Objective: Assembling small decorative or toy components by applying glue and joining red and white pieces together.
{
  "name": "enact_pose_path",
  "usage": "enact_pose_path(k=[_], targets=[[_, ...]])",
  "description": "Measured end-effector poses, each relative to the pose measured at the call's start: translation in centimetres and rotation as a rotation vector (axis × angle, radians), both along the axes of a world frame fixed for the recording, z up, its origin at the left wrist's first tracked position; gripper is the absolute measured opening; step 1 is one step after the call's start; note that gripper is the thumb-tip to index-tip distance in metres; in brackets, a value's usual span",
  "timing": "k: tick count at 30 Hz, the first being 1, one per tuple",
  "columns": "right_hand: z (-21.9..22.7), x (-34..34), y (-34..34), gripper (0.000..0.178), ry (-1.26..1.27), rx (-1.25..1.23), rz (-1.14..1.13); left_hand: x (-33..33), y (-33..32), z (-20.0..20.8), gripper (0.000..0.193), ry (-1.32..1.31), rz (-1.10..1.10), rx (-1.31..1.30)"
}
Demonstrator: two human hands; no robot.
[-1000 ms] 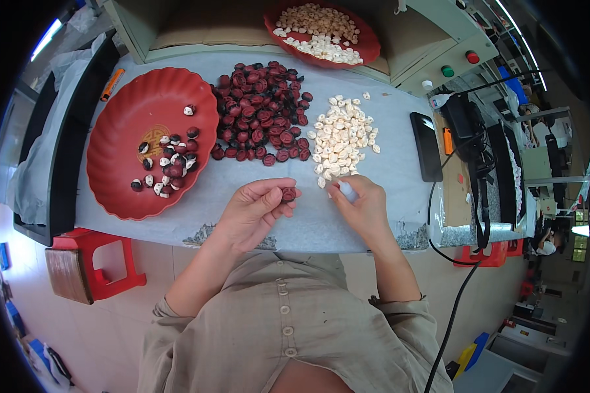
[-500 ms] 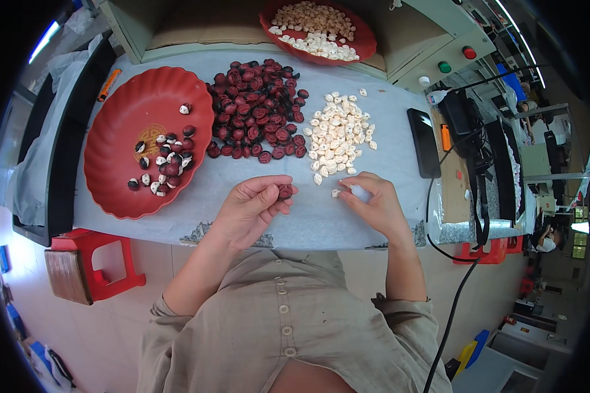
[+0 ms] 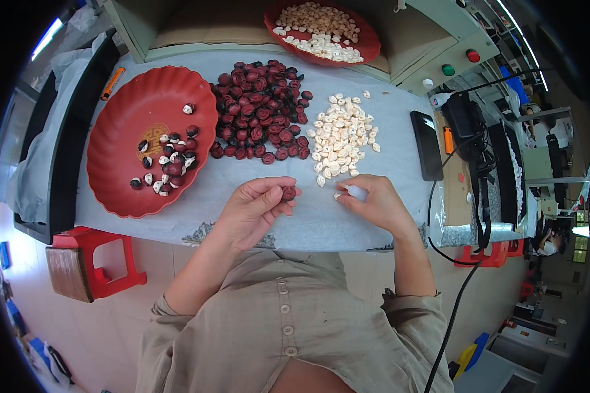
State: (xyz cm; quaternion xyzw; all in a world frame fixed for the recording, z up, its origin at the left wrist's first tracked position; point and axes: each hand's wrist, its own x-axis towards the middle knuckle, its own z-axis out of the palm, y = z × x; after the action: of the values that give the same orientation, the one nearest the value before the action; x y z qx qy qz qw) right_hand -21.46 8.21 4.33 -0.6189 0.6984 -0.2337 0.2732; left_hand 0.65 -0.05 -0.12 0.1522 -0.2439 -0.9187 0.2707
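My left hand (image 3: 255, 208) is pinched shut on one dark red fruit (image 3: 288, 192), thumb and fingers closed round it, held just above the table (image 3: 387, 170). My right hand (image 3: 373, 204) sits just beside it, fingers curled tight on a small pale tool or piece (image 3: 356, 192); can't tell which, it's mostly hidden.

Change from a second ago: right hand has slid down and outward from the white pile's edge, and a pale kernel (image 3: 337, 195) now lies loose on the table at its fingertips. My read: one fruit just got cored and this red one is next up or half done. Left hand has hardly moved, same grip, same spot.

Further out: pile of white kernels (image 3: 339, 136) just past the right hand, heap of dark red fruit (image 3: 259, 108) beside it, touching at the near edge. Big red plate (image 3: 121, 124) to the left with a few mixed scraps. A black phone (image 3: 427, 145) lies to the right. Far back, a red bowl (image 3: 367, 47) holds more white kernels. Piles look unchanged between frames.
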Motion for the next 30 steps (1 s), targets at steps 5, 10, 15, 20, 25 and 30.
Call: enact_pose_path(k=[5, 10, 15, 20, 25, 30], targets=[[0.2, 0.3, 0.0, 0.021, 0.009, 0.070, -0.009, 0.0, 0.0, 0.1, 0.024, -0.002, 0.007, 0.012], [0.8, 2.0, -0.3, 0.015, -0.293, -0.023, -0.146, -0.2, 0.1, 0.3, 0.025, -0.039, 0.005, 0.030], [0.7, 5.5, -1.4, 0.015, -0.609, -0.158, -0.088, -0.5, -0.1, 0.3, 0.023, -0.029, -0.007, 0.065], [-0.4, 6.0, -2.0, 0.018, -0.621, -0.190, -0.062, -0.5, -0.2, 0.1, 0.021, -0.024, -0.009, 0.087], [-0.2, 6.0, -2.1, 0.019, -0.590, -0.169, -0.045, -0.6, -0.2, 0.3, 0.021, -0.015, -0.018, 0.070], [0.0, 5.9, -2.1, 0.019, -0.529, -0.196, -0.017, -0.7, -0.2, 0.5, 0.020, -0.024, -0.016, 0.059]])
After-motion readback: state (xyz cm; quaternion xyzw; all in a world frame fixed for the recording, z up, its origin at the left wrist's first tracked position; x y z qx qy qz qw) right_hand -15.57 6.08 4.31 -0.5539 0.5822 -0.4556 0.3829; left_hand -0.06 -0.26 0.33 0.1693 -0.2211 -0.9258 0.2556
